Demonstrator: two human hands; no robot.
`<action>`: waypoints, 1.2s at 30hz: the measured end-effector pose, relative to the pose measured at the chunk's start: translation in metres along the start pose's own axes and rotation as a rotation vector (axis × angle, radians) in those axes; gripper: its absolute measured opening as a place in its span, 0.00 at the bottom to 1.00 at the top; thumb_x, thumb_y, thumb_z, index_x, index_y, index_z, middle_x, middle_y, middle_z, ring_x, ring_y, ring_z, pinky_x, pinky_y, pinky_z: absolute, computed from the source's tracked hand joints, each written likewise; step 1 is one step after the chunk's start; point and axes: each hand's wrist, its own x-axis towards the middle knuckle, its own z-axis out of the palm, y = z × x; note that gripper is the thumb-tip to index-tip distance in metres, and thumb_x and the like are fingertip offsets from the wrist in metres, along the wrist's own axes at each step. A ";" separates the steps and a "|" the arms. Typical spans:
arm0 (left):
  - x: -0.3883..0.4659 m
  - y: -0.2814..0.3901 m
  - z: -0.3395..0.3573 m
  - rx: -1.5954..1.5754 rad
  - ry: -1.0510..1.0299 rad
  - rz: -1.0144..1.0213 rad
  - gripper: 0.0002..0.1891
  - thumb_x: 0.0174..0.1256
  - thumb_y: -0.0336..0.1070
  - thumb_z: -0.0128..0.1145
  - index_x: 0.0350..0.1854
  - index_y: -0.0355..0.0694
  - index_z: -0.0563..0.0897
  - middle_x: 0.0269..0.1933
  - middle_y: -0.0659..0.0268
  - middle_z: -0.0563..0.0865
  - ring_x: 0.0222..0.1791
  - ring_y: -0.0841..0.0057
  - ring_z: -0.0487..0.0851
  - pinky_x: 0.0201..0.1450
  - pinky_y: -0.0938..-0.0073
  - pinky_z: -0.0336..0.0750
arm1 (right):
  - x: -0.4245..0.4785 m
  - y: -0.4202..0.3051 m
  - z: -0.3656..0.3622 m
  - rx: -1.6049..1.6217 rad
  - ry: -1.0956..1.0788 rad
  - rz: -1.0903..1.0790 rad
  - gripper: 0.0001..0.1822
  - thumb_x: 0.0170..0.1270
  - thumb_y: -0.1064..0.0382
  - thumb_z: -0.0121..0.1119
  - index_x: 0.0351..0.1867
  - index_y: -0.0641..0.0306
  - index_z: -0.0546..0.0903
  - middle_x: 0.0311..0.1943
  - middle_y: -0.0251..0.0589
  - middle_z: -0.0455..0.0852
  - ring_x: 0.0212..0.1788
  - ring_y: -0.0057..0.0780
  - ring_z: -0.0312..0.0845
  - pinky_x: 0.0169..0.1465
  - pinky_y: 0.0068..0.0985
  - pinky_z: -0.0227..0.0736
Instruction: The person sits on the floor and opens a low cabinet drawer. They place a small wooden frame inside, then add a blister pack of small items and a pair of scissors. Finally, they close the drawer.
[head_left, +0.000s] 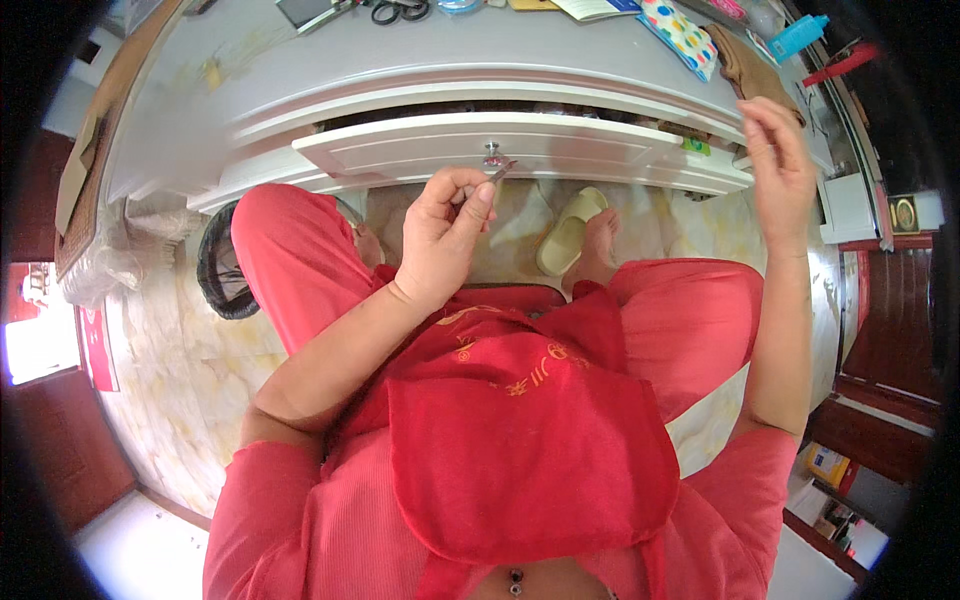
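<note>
My left hand (446, 232) is raised in front of the drawer, pinching a slim metal tool (504, 172) between thumb and forefinger. The tool's narrow end points up and to the right, close to the round knob (492, 150) of the white drawer (420, 146). That drawer stands partly pulled out, with its contents mostly hidden behind its front. Over at the right, my right hand (784, 169) is lifted beside a folded brown cloth (750, 69). Its fingers are loosely bent and slightly blurred, and nothing shows in them.
Black-handled scissors (400, 10), a dotted pouch (679, 37) and a blue bottle (798, 37) lie on the grey tabletop (450, 49). Beside my left knee stands a bin with a black liner (225, 274). A green slipper (564, 236) is on the marbled floor.
</note>
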 end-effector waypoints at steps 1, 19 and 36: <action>0.000 -0.002 -0.002 0.004 0.008 0.006 0.04 0.69 0.31 0.55 0.42 0.38 0.76 0.29 0.73 0.77 0.29 0.88 0.73 0.33 0.86 0.70 | -0.004 -0.002 0.011 0.019 -0.167 -0.001 0.09 0.65 0.70 0.54 0.44 0.62 0.81 0.46 0.38 0.82 0.49 0.29 0.77 0.53 0.24 0.70; 0.006 -0.087 -0.076 0.664 -0.003 -0.236 0.04 0.66 0.30 0.56 0.40 0.36 0.78 0.30 0.65 0.80 0.28 0.82 0.79 0.32 0.81 0.74 | -0.228 0.164 0.385 -0.426 -1.470 -0.202 0.12 0.57 0.64 0.56 0.41 0.64 0.83 0.43 0.52 0.83 0.43 0.47 0.82 0.44 0.42 0.78; 0.035 -0.090 -0.073 0.795 -0.089 -0.039 0.04 0.63 0.30 0.57 0.37 0.36 0.78 0.32 0.63 0.81 0.32 0.71 0.79 0.39 0.71 0.73 | -0.212 0.114 0.393 -0.048 -1.535 -0.276 0.10 0.60 0.65 0.52 0.39 0.64 0.82 0.44 0.52 0.82 0.44 0.49 0.81 0.45 0.43 0.78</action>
